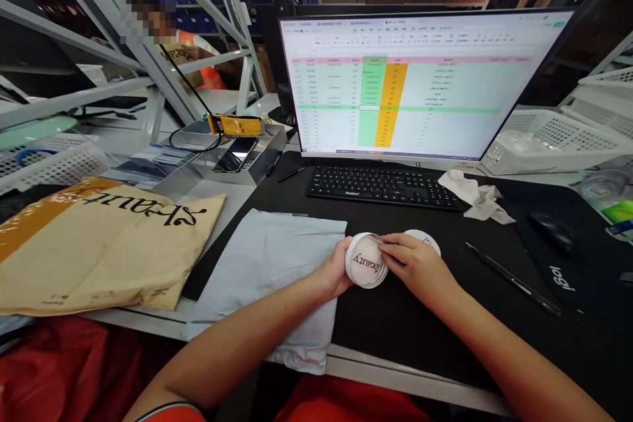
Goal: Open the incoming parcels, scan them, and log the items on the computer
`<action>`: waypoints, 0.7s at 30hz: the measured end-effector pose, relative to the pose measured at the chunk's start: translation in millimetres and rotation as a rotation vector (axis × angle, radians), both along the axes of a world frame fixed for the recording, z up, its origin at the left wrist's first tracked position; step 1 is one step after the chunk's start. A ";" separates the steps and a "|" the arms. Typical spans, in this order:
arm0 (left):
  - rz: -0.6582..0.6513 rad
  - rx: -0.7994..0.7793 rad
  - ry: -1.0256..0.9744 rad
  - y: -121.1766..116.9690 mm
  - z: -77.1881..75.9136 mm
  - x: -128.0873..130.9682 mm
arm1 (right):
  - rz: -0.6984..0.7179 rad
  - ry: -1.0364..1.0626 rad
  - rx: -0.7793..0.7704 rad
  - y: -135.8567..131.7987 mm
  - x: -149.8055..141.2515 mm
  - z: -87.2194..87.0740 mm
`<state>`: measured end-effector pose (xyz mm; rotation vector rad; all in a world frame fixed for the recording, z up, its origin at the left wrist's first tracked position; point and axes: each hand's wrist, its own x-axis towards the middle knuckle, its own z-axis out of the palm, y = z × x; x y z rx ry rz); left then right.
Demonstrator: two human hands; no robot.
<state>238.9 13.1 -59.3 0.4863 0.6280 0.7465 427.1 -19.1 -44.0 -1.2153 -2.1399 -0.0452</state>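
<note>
Gripping the white tub (364, 271) w/ L hand (338, 271) curled round its side, R hand (414, 261) at its rim (can't tell if pinching), I've got it nearside of the kbd (380, 187).

The left grip (338, 271) is curled, the right grip (415, 260) has fingers (397, 252) bent to left; both forearms (264, 314) extend from near.

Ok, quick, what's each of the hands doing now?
Left hand: closed, holding the round white container.
Right hand: fingertips at the container's rim; can't tell whether they grip.
</note>
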 end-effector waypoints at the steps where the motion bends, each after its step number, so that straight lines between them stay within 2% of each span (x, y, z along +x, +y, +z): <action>1: -0.002 0.006 0.002 -0.1 -1.7 0.9 | -0.013 -0.036 0.015 -0.7 -1.2 0.3; 4: 0.017 0.013 -0.011 0.5 -3.3 2.1 | -0.074 -0.126 0.121 -2.2 -6.2 4.1; 7: 0.030 -0.017 -0.017 1.0 2.4 1.0 | -0.095 -0.133 0.263 -2.7 -8.9 11.4; 11: 0.041 -0.074 0.006 1.8 13.6 -0.6 | 0.028 -0.096 0.398 -7.6 -7.0 20.2; 14: 0.045 -0.051 0.023 2.4 15.0 -0.6 | 0.115 0.021 0.289 -16.7 -10.0 22.9; 18: 0.151 0.022 0.054 2.0 5.6 -2.9 | 0.060 0.450 0.035 -31.4 -27.3 21.3; 20: 0.202 0.012 0.097 2.1 1.0 -6.2 | 0.094 0.474 0.022 -38.3 -37.4 18.6; 21: 0.200 -0.016 0.109 2.5 -0.1 -8.2 | 0.167 0.381 0.068 -41.5 -41.3 16.9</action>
